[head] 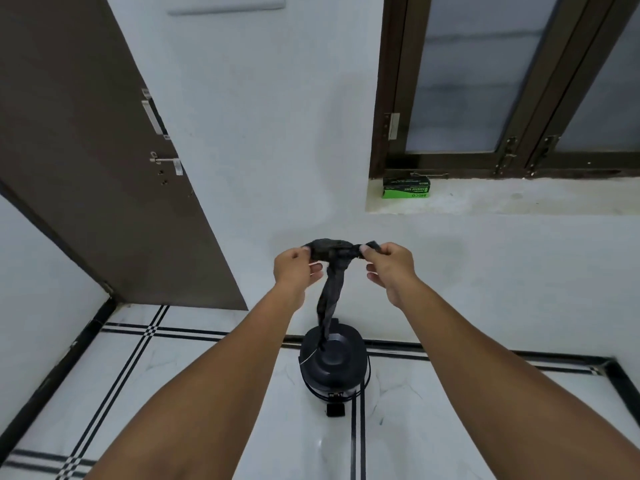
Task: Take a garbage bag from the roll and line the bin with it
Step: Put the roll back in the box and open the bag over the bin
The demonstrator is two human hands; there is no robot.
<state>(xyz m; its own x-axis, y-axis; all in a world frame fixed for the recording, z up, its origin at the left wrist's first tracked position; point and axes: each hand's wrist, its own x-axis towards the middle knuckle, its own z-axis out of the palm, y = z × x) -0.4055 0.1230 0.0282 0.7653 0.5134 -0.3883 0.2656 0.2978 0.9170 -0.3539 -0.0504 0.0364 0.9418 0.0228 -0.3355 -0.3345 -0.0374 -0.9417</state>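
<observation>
Both forearms reach forward and up from the lower corners, wrists raised, meeting near the middle of the view. The left hand (293,268) and right hand (389,266) are held apart at the same height, each pinching an upper end of the black garbage bag (330,268) between thumb and forefinger. The bag is bunched between them (still narrow and twisted), its tail hanging toward 6 o'clock, ending over the lid of the dark bin (334,365) on the tiled floor (173,375). At 1 o'clock, a green box (406,188) sits on the window ledge (519,199).
</observation>
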